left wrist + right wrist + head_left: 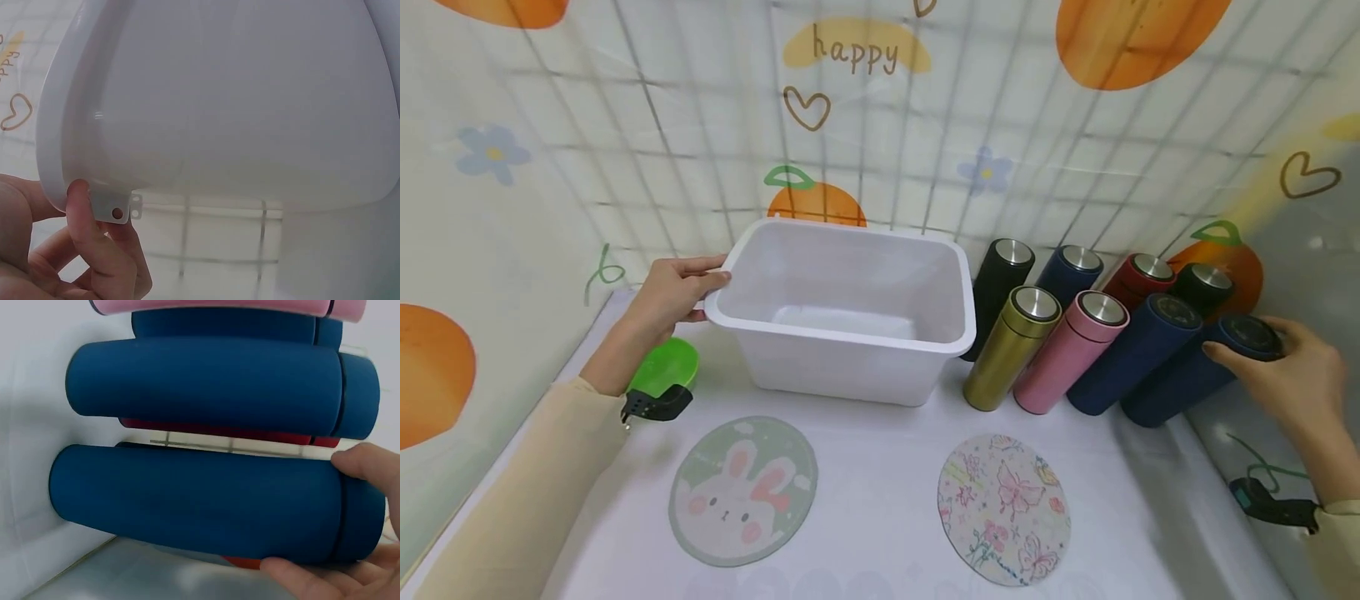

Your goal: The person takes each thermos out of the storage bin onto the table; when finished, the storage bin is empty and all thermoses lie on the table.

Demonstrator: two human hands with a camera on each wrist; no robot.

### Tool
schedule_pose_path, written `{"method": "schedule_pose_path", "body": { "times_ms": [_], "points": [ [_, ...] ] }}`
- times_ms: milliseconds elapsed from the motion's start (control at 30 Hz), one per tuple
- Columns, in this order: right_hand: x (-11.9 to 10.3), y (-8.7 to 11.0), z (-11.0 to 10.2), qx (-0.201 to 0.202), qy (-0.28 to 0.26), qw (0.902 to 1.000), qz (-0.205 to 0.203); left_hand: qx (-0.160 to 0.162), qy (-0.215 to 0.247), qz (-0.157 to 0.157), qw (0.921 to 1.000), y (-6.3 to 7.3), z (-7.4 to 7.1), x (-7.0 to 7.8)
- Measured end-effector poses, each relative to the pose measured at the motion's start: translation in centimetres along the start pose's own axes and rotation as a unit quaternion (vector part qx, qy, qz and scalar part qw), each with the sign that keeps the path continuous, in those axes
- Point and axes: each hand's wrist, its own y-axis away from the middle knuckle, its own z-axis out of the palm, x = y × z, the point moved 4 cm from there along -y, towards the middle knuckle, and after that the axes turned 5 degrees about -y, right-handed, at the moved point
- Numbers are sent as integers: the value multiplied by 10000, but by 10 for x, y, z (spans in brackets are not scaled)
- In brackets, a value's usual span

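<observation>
My left hand (673, 292) grips the left end of a white plastic bin (842, 371), thumb at the rim and fingers beneath it. In the left wrist view the fingertips hold the rim beside a small tab with a hole (111, 207). The bin stands upright with nothing inside. My right hand (1307, 375) holds the lid end of a dark blue thermos bottle (194, 503), the rightmost of the front row, thumb on one side and fingers on the other. Left of it stand another dark blue bottle (1131, 358), a pink bottle (1067, 358) and a gold bottle (1009, 358).
Behind the front row are a black bottle (996, 279), a blue one (1070, 277), a red one (1137, 282) and a dark one (1202, 290). A green bowl (666, 365) sits under my left wrist. A rabbit mat (741, 492) and a butterfly mat (1003, 508) lie in front.
</observation>
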Motion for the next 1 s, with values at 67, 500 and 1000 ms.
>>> {"method": "schedule_pose_path", "body": {
  "times_ms": [67,500,1000],
  "points": [
    [1,-4,2,-85,-73,9999,21,1,0,22,10000,0,-1,0],
    [16,-15,8,-302,-840,9960,-2,-71,-40,151,9999,0,4,2],
    [21,8,4,42,-584,9955,743,17,5,143,9999,4,-2,-7]
  ]
}}
